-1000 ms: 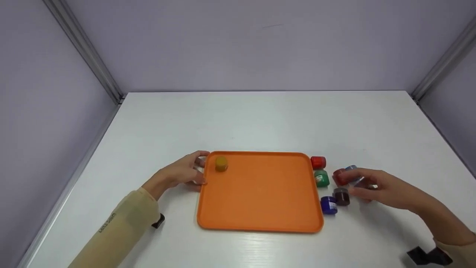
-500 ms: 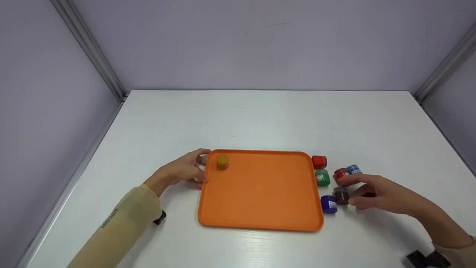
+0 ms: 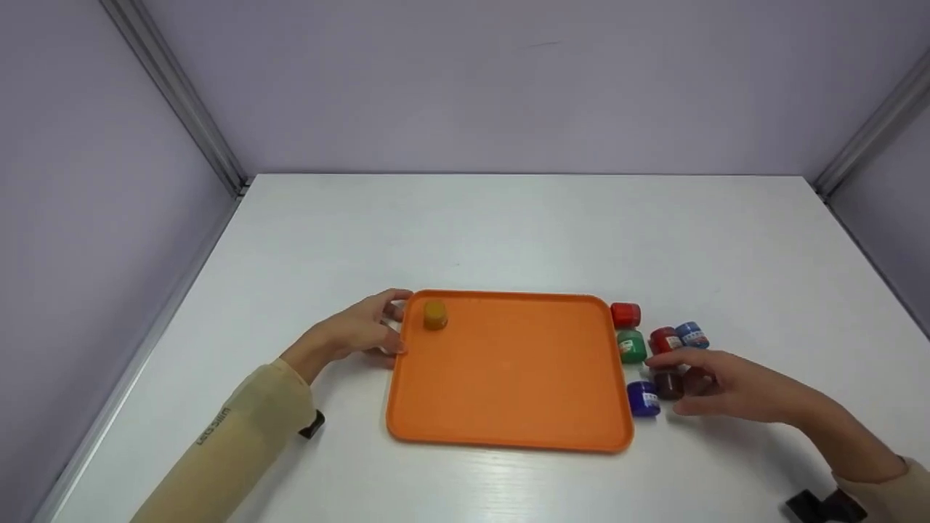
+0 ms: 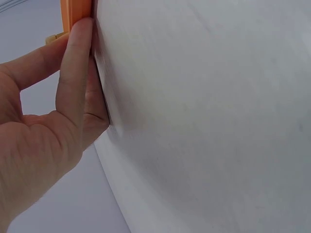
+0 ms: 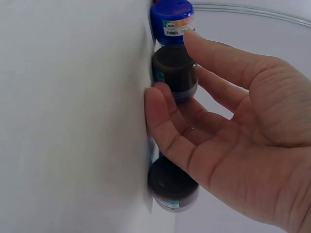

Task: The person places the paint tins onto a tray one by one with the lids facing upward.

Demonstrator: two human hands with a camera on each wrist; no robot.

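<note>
From the head view, the right hand [image 3: 726,388] reaches into a cluster of 6 small jars on the white counter [image 3: 508,232], just right of the orange tray [image 3: 508,378]. Its grip is loosely spread around the brown jar [image 3: 667,383], thumb and fingers on either side; whether they press it is unclear here. The right wrist view comes closer: fingers [image 5: 170,126] lie against the counter beside the brown jar [image 5: 175,73], not yet closed on it, with a dark blue jar [image 5: 171,19] beyond and another dark jar [image 5: 172,187] nearer the palm.

Only the head view shows the rest of the cluster: the dark blue jar [image 3: 643,398], a green jar [image 3: 631,346], 2 red jars [image 3: 625,314] [image 3: 664,339] and a light blue jar [image 3: 692,335]. A yellow jar [image 3: 434,314] stands in the tray's far left corner.

The left hand [image 3: 360,335] rests at the tray's left edge. The left wrist view shows its straight fingers [image 4: 73,73] touching the tray rim [image 4: 75,9].
</note>
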